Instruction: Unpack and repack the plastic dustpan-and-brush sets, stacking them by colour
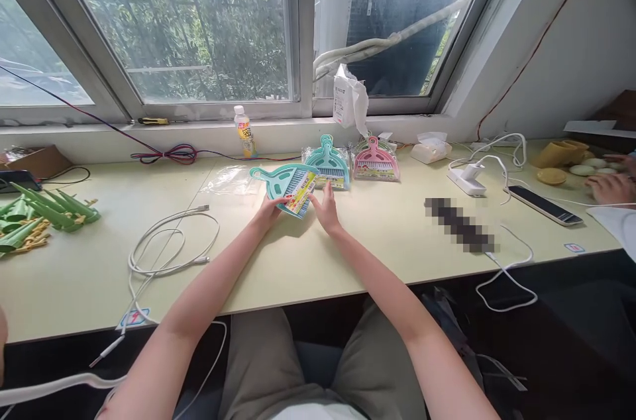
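Observation:
A teal mini dustpan point(279, 183) with a blue-and-white bristled brush and a yellow printed label is tilted above the table. My left hand point(271, 209) grips its lower left edge, the fingers partly hidden behind it. My right hand point(326, 209) is at the label's right edge, fingers stretched out and thumb apart, the thumb tip at or touching the label. Just behind, more teal dustpans point(326, 156) lie stacked in clear plastic. To their right lie pink dustpan sets point(376, 161), also in plastic.
A clear plastic bag point(226, 180) and a coiled white cable point(144, 271) lie on the left. A drink bottle point(244, 132) stands by the window. On the right are a power strip point(467, 179), a phone point(545, 205) and another person's hand point(613, 188). Green leaf cones point(69, 208) lie far left.

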